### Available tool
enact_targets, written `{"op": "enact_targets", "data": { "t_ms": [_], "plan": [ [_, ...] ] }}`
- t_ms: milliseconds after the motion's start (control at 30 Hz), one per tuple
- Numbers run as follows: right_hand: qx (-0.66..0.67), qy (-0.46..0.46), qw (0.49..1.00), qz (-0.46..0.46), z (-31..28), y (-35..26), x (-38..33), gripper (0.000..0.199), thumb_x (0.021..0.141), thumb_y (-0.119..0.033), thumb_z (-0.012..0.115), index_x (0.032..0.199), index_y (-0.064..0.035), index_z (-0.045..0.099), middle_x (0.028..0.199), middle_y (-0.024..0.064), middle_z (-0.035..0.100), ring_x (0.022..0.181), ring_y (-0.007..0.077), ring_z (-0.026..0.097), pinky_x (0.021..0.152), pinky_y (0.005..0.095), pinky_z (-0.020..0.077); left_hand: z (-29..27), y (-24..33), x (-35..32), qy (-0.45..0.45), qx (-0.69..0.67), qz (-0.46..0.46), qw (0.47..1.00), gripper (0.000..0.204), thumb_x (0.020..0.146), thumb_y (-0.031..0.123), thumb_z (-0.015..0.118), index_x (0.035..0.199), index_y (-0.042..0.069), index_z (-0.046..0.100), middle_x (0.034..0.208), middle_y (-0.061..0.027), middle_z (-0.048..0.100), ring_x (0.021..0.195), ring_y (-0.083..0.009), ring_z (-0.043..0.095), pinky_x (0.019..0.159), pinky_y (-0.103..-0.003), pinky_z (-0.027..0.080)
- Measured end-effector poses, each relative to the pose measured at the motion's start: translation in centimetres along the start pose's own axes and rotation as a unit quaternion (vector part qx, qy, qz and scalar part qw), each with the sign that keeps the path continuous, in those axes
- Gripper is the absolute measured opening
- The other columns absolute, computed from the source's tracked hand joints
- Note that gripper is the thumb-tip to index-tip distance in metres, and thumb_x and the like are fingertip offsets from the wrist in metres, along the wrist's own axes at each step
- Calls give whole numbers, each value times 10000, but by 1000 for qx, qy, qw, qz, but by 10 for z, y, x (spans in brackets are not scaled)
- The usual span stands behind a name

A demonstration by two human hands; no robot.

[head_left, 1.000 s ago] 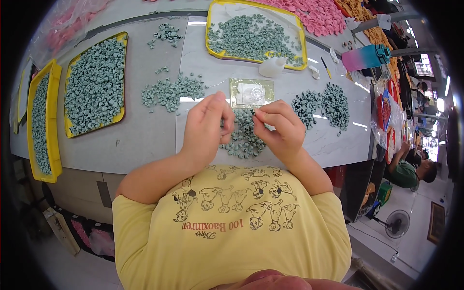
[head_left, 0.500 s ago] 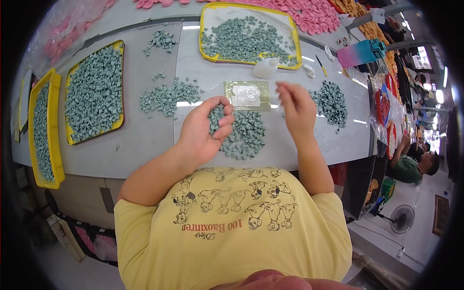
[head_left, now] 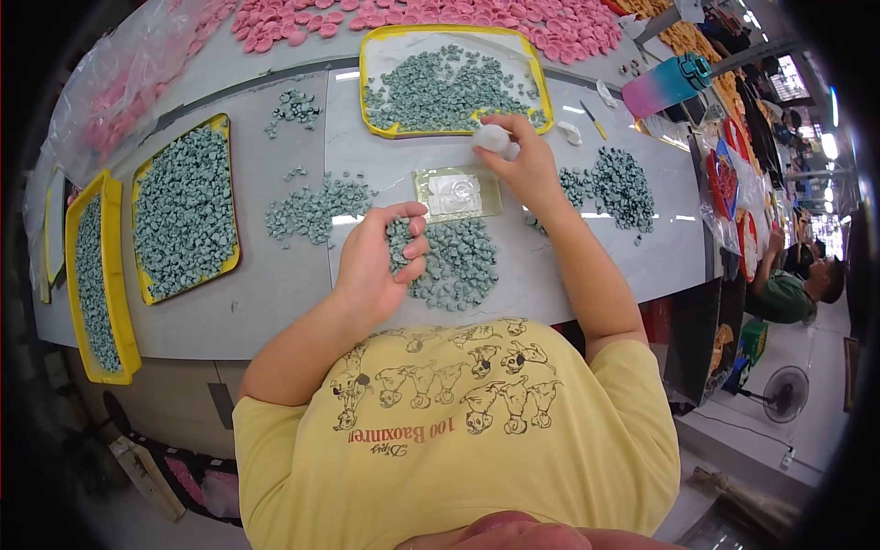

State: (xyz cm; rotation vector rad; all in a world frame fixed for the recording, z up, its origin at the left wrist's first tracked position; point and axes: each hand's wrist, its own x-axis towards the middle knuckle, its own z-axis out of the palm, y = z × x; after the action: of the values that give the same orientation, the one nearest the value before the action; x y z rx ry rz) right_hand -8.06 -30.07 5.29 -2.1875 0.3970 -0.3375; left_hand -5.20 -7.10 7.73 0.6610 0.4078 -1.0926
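Observation:
My left hand (head_left: 376, 259) is curled round a handful of small grey-green pieces (head_left: 400, 243), which show between palm and fingers. Beside it on the table lies a pile of the same pieces (head_left: 458, 266). My right hand (head_left: 527, 165) reaches farther out, thumb and fingers closed round a small white bottle (head_left: 495, 139) near the front edge of a yellow-rimmed tray (head_left: 547, 101). Between and beyond my hands sits a shallow clear greenish dish (head_left: 498, 195) with something white in it. The exact shape of the pieces is too small to make out.
More grey-green pieces lie in heaps left (head_left: 316, 206) and right (head_left: 623, 188). Two yellow trays (head_left: 236, 206) (head_left: 124, 302) of them stand at the left. A yellow-tipped knife (head_left: 594, 119) and a blue-pink drink bottle (head_left: 665, 85) are far right. Pink pieces (head_left: 412, 14) cover the back.
My right hand has moved forward and left, from beside the dish to the white bottle, and has taken hold of it. My left hand keeps its handful; the view has shifted slightly.

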Motion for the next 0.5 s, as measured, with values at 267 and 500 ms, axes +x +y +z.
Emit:
{"op": "enact_targets", "data": {
  "t_ms": [267,500],
  "plan": [
    [-207,58,948,-237,-5,11,-20,365,661,13,670,1007,-76,595,999,65,610,976,255,555,840,340,422,-11,-2,9,-22,7,24,999,164,887,93,440,1004,-14,482,793,-30,455,596,-94,371,419,-197,255],
    [-318,76,898,-294,-16,3,-31,420,587,55,622,966,-126,630,978,0,603,1019,223,533,858,365,367,-5,-5,12,-25,-14,11,1000,160,870,66,432,991,-22,488,822,-43,463,597,-96,372,433,-200,264]
  ]
}}
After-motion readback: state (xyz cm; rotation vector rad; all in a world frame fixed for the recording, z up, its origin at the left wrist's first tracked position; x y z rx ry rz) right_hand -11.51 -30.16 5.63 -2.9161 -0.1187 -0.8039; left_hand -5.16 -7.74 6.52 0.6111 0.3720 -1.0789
